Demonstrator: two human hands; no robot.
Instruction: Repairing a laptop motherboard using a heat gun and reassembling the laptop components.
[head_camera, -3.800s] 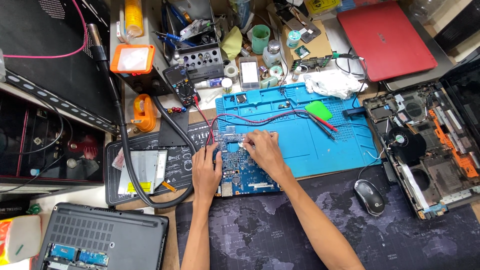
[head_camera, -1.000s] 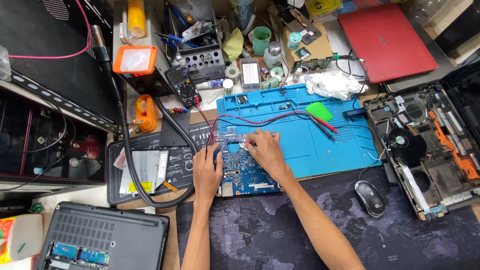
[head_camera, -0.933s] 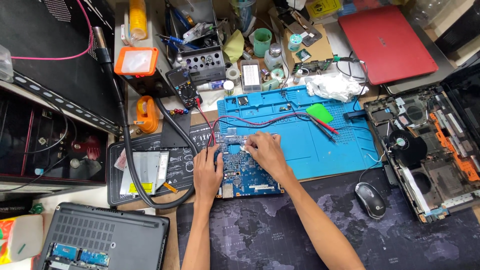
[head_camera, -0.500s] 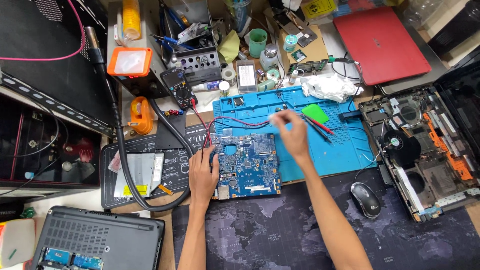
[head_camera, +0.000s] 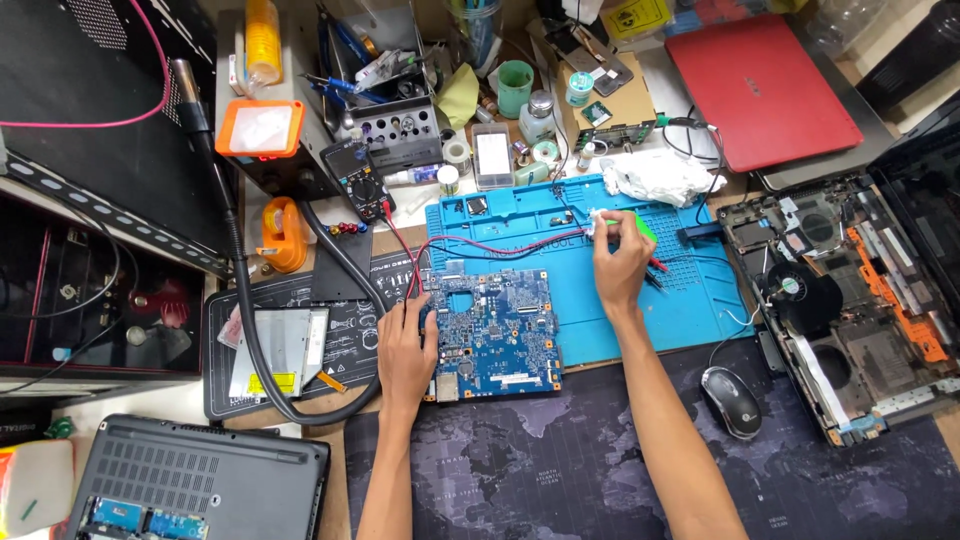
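While half-hidden by right hand (head_camera: 620, 268), small white object (head_camera: 598, 217), unidentifiable.

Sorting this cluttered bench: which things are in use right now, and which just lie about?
In use: blue circuit board under the left hand; small white item in the right hand; blue work mat.
Lying about: red laptop, mouse, opened laptop chassis, multimeter.

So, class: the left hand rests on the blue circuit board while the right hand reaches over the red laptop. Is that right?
Not quite. In the head view the right hand is over the blue work mat, not the red laptop. The left hand does rest on the blue circuit board.
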